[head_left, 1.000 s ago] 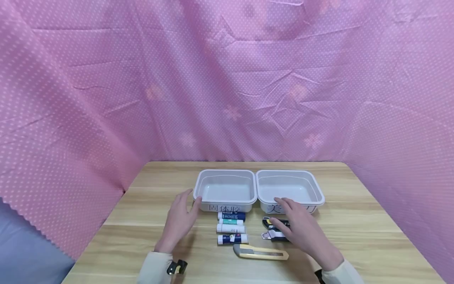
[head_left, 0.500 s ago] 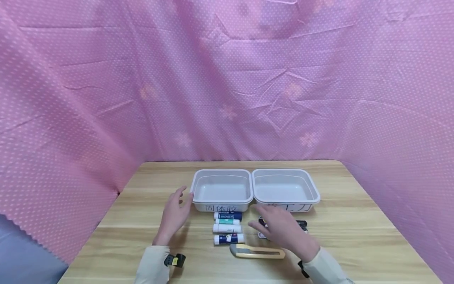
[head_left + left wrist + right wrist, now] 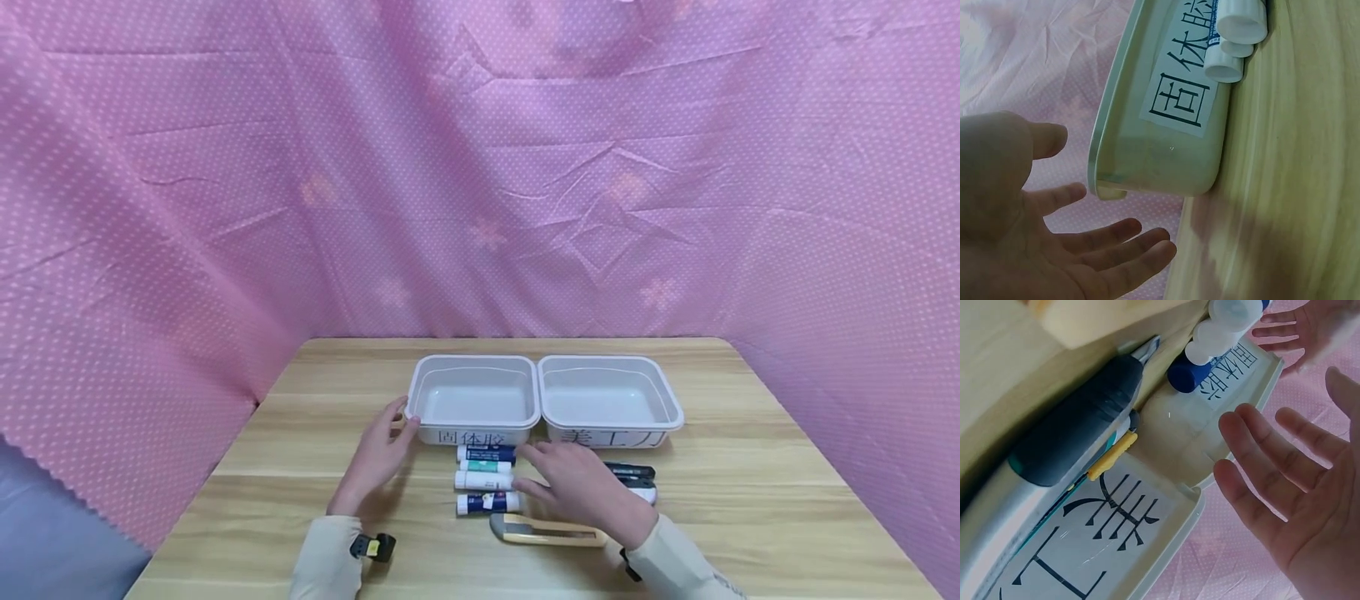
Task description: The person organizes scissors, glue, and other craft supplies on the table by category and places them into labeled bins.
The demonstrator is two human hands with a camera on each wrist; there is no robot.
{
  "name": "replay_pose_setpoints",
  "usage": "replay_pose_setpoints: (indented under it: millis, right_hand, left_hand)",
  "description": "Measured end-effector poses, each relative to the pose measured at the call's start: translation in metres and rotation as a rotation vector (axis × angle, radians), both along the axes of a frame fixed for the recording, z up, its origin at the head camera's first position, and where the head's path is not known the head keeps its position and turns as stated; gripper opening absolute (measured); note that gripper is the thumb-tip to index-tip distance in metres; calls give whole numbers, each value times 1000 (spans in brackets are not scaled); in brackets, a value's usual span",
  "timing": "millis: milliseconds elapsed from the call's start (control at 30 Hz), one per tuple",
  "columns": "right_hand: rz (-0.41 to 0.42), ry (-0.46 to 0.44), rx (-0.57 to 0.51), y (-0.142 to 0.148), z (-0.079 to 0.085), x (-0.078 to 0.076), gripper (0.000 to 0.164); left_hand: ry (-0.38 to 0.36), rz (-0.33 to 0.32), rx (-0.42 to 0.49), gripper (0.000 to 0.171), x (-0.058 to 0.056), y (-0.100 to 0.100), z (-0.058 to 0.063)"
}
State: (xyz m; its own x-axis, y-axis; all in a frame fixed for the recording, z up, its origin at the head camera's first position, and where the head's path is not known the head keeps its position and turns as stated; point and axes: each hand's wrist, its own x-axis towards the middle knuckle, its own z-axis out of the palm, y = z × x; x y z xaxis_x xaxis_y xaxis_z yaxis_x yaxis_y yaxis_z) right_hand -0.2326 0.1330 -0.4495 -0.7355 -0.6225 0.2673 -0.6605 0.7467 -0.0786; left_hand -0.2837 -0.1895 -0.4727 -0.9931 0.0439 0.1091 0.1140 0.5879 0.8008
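My left hand (image 3: 380, 454) is beside the left corner of the left white bin (image 3: 474, 434); in the left wrist view its fingers are loosely spread and hold nothing. Extended fingers of my right hand (image 3: 581, 483) hover near the right ends of several glue sticks, including a white one (image 3: 480, 481) and a blue one with white ends (image 3: 488, 503). From the right wrist view, that palm is bare. Partly hidden behind it lie a black utility knife (image 3: 632, 472) and a silver one (image 3: 1054, 450). A yellow utility knife (image 3: 547, 531) lies nearest me.
To the right, a second white bin (image 3: 615, 435) touches the first; both bear printed labels on their fronts. They stand on a wooden table (image 3: 750, 500). A pink dotted cloth (image 3: 487, 183) hangs behind and at both sides.
My right hand has moved left, from over the utility knives to near the glue sticks. My left hand has stayed close to the left bin's corner. The objects have kept their places.
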Motion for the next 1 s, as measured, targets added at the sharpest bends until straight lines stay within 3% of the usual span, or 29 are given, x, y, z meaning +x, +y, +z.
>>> replay_pose_setpoints:
  millis: [167, 567, 733, 1000]
  right_hand:
    - [62, 52, 39, -5, -4, -4, 42]
    - [85, 21, 163, -19, -9, -6, 42]
    - [91, 46, 165, -23, -12, -7, 35]
    - [93, -11, 139, -28, -18, -8, 26]
  left_hand:
    - [-5, -18, 13, 56, -3, 1, -3]
    - [-5, -21, 11, 54, -3, 3, -6]
    - [4, -12, 14, 53, -4, 1, -6]
    - [-12, -21, 17, 53, -6, -1, -6]
